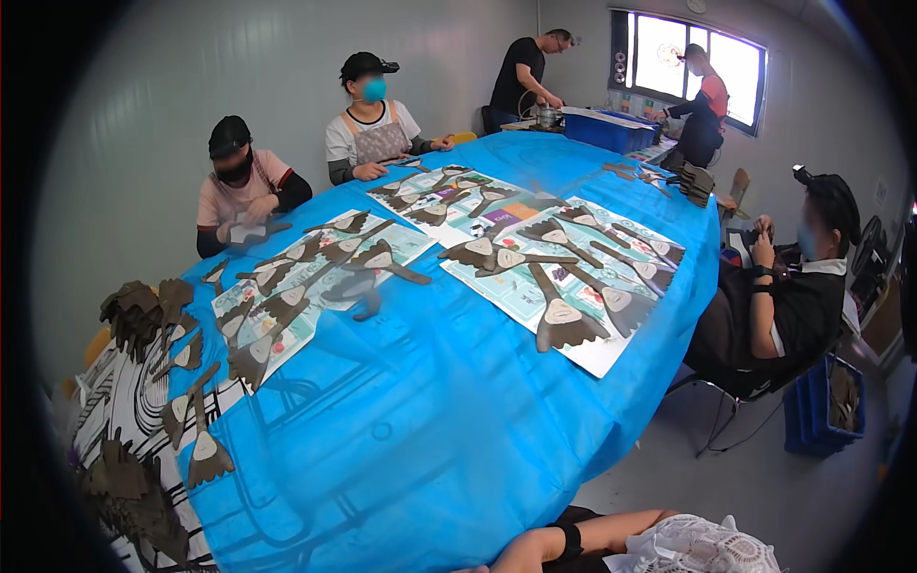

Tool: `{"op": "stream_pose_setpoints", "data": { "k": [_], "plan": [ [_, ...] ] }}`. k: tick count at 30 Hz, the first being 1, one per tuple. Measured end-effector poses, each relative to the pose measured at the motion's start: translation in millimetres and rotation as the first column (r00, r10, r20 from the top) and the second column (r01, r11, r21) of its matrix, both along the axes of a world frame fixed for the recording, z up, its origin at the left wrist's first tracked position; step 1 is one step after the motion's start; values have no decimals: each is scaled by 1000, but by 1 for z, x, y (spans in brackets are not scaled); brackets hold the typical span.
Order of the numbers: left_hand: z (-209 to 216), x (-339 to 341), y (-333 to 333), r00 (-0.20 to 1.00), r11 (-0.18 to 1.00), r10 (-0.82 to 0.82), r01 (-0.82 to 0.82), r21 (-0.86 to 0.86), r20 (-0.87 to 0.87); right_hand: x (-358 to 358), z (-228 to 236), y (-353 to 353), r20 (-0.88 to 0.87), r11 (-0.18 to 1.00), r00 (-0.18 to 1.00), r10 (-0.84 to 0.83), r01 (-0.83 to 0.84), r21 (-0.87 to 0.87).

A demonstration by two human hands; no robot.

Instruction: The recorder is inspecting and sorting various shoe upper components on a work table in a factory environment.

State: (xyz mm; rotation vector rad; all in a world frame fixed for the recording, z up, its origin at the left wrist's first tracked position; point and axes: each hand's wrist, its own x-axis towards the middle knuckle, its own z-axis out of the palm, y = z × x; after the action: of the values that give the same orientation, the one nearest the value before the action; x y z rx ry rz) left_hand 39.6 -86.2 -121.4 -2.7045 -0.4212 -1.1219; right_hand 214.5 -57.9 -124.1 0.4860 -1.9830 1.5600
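Observation:
Neither my left hand nor my right hand shows. At the lower edge a bare forearm (611, 528) with a black wristband (570, 541) lies beside white lace fabric (697, 546). Whose arm it is I cannot tell, and its hand is cut off by the frame. In front stretches a table under a blue cover (382, 439). On it lie printed sheets (602, 358) bearing several dark brown, fan-ended pieces with long strips and pale patches, such as one brown piece (569, 323). More brown pieces (207, 449) lie at the left.
Stacks of brown pieces (129, 497) rest on the black-and-white cloth at left. Two people (377, 138) work along the far left side; another person (783, 277) sits at right. Two more stand at the back by a blue bin (607, 132). Blue crates (823, 406) stand on the floor.

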Motion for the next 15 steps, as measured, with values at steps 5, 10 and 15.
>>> {"op": "stream_pose_setpoints", "data": {
  "k": [5, 10, 15],
  "plan": [
    [-14, -6, -4, 999, 1000, -8, 8, 11, 41, 0, 1, 1, -21, 1000, 1000, -9, 10, 16],
    [-44, -14, -6, 985, 1000, 18, -14, 26, -174, 0, 3, 2, -35, 999, 999, -22, 23, 35],
    [-39, -11, -7, 999, 994, 7, -11, -105, -46, 1, 3, 3, -44, 999, 999, -22, 24, 45]
  ]
}}
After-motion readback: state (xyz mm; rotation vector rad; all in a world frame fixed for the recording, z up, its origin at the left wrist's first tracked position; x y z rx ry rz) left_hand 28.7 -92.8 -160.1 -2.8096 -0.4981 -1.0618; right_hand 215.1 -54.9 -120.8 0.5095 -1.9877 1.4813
